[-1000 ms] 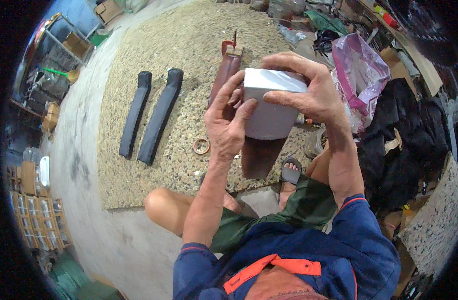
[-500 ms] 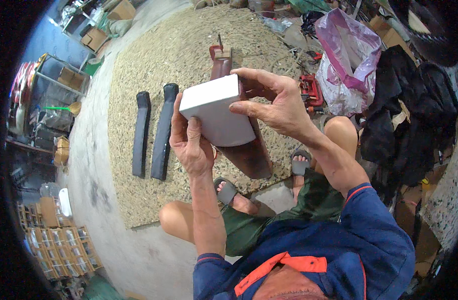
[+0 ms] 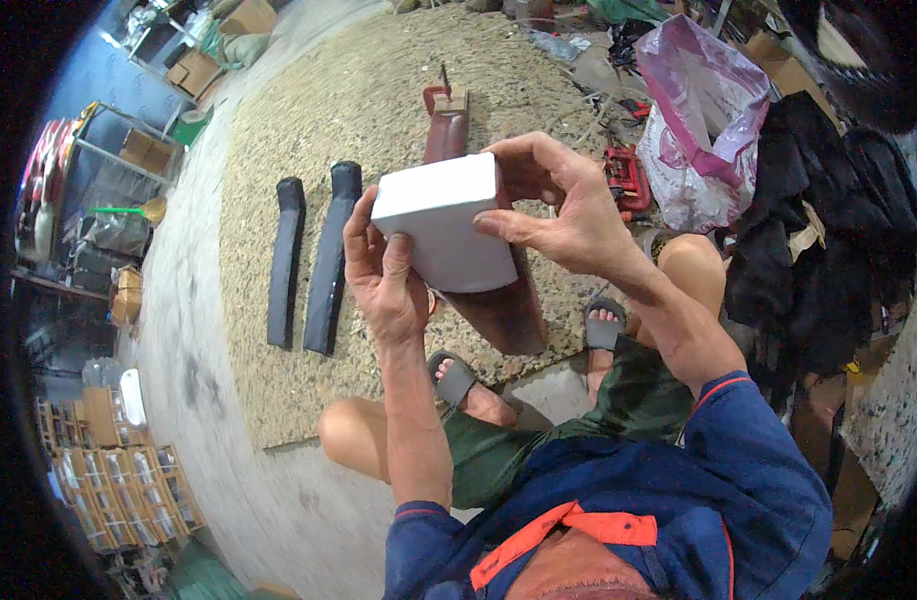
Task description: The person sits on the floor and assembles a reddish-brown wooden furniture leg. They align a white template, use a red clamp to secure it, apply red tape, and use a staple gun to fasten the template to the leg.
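Between both hands I hold a white block-shaped piece (image 3: pixel 449 225) with a smooth top face and rounded edges, raised above the mat. My left hand (image 3: pixel 384 270) grips its left side, the thumb pressed on the near face. My right hand (image 3: pixel 569 205) holds the right side, thumb on the near right corner and fingers behind the far edge. Beneath the block lies a long reddish-brown piece (image 3: pixel 504 320), its middle hidden by the block. A red clamp (image 3: pixel 437 98) sits at its far end. Left of my hands lie two dark padded bars (image 3: pixel 286 265), side by side.
Everything stands on a speckled foam mat (image 3: pixel 379 110) over a concrete floor (image 3: pixel 184 330). At the right are a pink and white plastic bag (image 3: pixel 699 110), red clamps (image 3: pixel 627 180) and heaped black cloth (image 3: pixel 789 240). Wooden crates (image 3: pixel 129 495) and shelving (image 3: pixel 129 150) line the left.
The white block and both hands have shifted slightly to the right. The grip looks much the same, and the brown piece and dark bars keep their places on the mat.
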The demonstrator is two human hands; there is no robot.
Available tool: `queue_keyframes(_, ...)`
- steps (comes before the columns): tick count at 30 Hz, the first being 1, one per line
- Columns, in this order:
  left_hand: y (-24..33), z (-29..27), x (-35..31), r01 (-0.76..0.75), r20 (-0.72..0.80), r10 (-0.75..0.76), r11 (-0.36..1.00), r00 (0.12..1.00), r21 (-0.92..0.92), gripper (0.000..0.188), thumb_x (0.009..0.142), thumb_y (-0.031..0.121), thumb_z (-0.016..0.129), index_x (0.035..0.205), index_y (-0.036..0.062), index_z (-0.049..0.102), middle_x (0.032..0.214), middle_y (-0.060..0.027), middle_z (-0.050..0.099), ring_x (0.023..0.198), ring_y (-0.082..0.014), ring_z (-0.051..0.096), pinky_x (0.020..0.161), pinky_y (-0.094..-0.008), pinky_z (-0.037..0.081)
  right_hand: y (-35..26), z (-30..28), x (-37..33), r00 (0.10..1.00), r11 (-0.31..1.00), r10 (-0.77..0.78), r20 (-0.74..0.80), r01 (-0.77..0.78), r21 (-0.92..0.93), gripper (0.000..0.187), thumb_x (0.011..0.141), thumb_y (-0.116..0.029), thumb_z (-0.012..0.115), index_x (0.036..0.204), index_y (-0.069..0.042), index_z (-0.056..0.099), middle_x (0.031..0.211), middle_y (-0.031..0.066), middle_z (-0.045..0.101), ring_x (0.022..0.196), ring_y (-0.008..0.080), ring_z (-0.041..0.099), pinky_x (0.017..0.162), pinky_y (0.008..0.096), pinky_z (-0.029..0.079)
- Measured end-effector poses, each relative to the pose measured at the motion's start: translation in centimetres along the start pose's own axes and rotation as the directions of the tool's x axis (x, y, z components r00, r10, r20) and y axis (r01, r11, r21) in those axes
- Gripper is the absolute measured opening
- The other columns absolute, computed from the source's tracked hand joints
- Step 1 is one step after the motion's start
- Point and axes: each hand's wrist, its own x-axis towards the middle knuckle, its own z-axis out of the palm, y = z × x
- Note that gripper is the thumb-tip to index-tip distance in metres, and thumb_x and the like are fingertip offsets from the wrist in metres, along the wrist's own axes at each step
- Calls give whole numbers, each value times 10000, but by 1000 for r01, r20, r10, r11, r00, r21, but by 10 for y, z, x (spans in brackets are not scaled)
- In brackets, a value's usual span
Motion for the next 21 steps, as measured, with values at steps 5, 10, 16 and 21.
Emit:
queue_keyframes(5, -7, 5, 0, -1, 63, -16, 966, 998, 259, 725, 968, -80, 648, 1626, 81, 391, 1457, -130, 611, 1342, -206, 573, 1130, -375, 468, 7, 5, -1, 997, 998, 43, -68, -40, 46, 533, 915, -138, 821, 1359, 9, 565, 1164, 161, 740, 1033, 201, 728, 907, 355, 595)
queue_keyframes(10, 15, 34, 16, -88, 101, 40, 848, 994, 523, 796, 940, 4, 743, 1642, 81, 376, 1339, -170, 679, 1152, -215, 695, 971, -358, 579, 0, 12, 13, 976, 993, -82, -201, 97, 65, 597, 1029, -73, 652, 1572, -11, 412, 1270, 182, 710, 1159, 213, 671, 1011, 347, 530)
queue_keyframes(16, 95, 91, 48, -247, 129, 219, 693, 967, 677, 851, 846, 102, 880, 1576, 31, 447, 1076, -138, 741, 944, -225, 757, 809, -324, 619, -44, 17, 70, 921, 942, -303, -244, 327, 67, 399, 1095, -157, 564, 1469, -23, 591, 1301, 96, 687, 1180, 153, 620, 1040, 302, 485)
queue_keyframes(21, 168, 115, 60, -223, 62, 297, 548, 953, 806, 777, 854, 144, 875, 1509, -24, 492, 993, -144, 749, 860, -189, 747, 714, -273, 596, -93, 56, 102, 945, 923, -217, -246, 280, 262, 377, 1090, -254, 593, 1389, -36, 668, 1184, 69, 727, 1076, 124, 642, 944, 281, 514)
